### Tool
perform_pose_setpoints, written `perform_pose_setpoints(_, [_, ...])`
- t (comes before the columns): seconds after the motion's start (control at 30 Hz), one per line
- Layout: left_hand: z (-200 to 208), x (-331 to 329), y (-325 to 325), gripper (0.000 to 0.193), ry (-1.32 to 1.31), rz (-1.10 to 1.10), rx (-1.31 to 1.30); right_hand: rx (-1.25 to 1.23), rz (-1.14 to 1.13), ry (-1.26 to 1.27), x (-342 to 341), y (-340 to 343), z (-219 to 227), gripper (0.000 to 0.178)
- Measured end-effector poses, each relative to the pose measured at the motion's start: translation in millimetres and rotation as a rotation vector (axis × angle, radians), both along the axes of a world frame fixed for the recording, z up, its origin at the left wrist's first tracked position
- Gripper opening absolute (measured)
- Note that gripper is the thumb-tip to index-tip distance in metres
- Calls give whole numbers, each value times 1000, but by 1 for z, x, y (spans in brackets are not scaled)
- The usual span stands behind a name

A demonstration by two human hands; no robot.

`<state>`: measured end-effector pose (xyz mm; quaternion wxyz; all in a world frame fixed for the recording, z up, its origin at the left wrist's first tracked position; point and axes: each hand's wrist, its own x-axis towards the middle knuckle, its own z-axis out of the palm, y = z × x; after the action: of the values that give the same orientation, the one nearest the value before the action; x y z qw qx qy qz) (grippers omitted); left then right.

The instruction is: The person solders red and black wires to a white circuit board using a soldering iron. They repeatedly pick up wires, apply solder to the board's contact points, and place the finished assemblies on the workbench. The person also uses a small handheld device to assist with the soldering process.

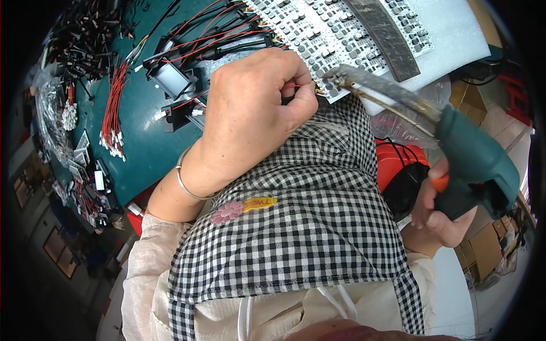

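My left hand [256,108] is closed in a pinch at the near corner of a white panel of circuit boards [310,37]. A red and black wire lead [293,86] shows between its fingers, its end reaching the board's edge. My right hand [441,219] grips a green soldering gun [475,153] by its handle, by the orange trigger. The gun's long barrel points left, and its tip, blurred, is over the board edge beside my left fingertips. Whether the tip touches the board I cannot tell.
A dark flat bar [389,42] lies across the boards, which rest on white foam sheet [455,28]. Black housings [170,79] with wires lie left on the green table [139,165]. Beyond are red wire bundles [115,102] and black cables [85,37]. Cardboard boxes [483,250] stand at right.
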<state>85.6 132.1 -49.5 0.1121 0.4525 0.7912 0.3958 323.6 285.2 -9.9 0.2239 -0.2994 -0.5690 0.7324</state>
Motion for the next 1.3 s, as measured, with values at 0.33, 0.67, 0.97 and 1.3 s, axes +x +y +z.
perform_pose_setpoints(0.33, [-1, 0, 0, 7, 7, 8, -16, -131, 99, 38, 0, 11, 3, 77])
perform_pose_setpoints(0.67, [-1, 0, -1, 6, -3, 18, -14, -25, 112, 269, -13, 19, -11, 83])
perform_pose_setpoints(0.97, [36, 0, -49, 12, 94, 12, -88, 346, 76, 362, -43, 34, 9, 73])
perform_pose_setpoints(1.3, [43, -9, -77, 21, 102, 32, -111, 902, 38, -87, -164, 43, -20, 53])
